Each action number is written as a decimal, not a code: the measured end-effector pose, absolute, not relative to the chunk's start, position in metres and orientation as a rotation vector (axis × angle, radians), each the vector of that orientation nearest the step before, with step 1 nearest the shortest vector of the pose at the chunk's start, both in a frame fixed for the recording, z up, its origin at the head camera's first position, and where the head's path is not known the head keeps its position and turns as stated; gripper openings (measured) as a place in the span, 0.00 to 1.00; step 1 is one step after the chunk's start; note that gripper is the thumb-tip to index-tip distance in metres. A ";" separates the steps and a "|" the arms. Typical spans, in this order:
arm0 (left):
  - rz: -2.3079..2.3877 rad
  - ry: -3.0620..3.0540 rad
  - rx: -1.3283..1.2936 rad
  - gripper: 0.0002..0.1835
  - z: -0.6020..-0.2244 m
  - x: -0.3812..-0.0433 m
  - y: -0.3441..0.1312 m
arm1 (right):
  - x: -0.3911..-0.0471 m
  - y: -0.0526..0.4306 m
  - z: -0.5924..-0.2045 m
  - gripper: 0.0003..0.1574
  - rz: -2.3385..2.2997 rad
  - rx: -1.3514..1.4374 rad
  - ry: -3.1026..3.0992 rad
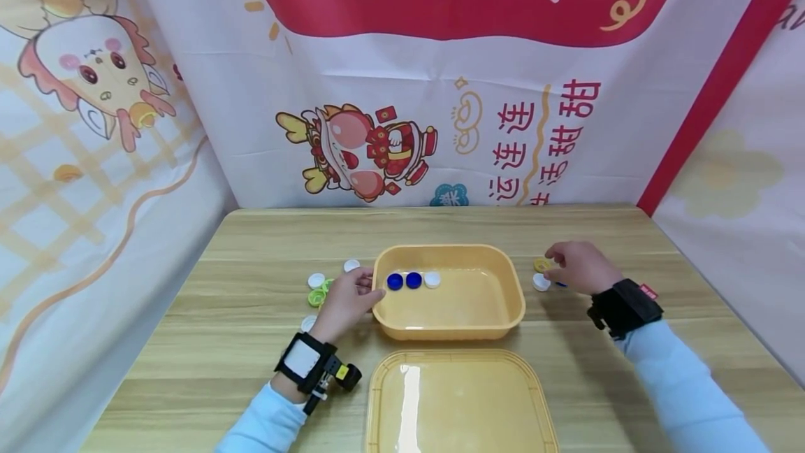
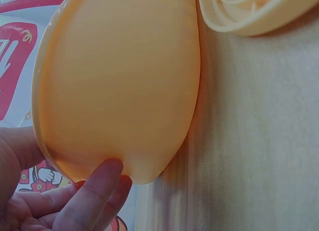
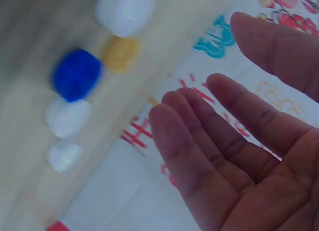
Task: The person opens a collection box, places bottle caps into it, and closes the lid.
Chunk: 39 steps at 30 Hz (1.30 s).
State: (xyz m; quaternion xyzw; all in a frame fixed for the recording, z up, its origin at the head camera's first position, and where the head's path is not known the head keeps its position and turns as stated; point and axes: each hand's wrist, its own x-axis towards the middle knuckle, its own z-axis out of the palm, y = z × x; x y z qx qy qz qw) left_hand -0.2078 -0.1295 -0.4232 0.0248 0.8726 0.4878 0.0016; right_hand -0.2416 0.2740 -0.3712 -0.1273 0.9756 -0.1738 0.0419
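Note:
A yellow plastic box (image 1: 453, 333) stands mid-table with two blue bottle caps (image 1: 413, 280) and one white bottle cap (image 1: 432, 279) in a row inside it. My left hand (image 1: 347, 303) grips the box's left rim, its fingers against the outer wall, as the left wrist view shows. Over at the right, my right hand (image 1: 581, 268) hovers above loose caps with its fingers apart and nothing between them. A yellow cap (image 1: 542, 265), a white cap (image 1: 541, 282) and a blue cap (image 3: 77, 75) lie below it. The hand partly hides this group in the head view.
Left of the box lie several white caps (image 1: 316, 280) and green caps (image 1: 316, 297), partly behind the left hand. A yellow lid (image 1: 478, 404) lies flat on the wooden table (image 1: 251, 341) in front of the box. Printed cloth (image 1: 239, 103) hangs behind the table.

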 end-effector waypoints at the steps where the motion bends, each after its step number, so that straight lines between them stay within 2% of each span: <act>1: 1.536 2.737 0.077 0.22 -0.423 -0.208 -0.130 | -0.242 0.275 -0.377 0.23 -0.542 -0.402 2.984; 8: 1.547 2.739 0.094 0.22 -0.424 -0.208 -0.130 | -0.247 0.277 -0.406 0.23 -0.623 -0.389 2.948; 14: 1.556 2.743 0.107 0.22 -0.423 -0.207 -0.132 | -0.250 0.272 -0.418 0.20 -0.616 -0.484 3.003; 34: 1.578 2.728 0.120 0.22 -0.419 -0.205 -0.134 | -0.255 0.261 -0.423 0.12 -0.565 -0.412 2.958; 39: 1.564 2.727 0.113 0.23 -0.421 -0.206 -0.134 | -0.252 0.260 -0.415 0.14 -0.581 -0.372 2.941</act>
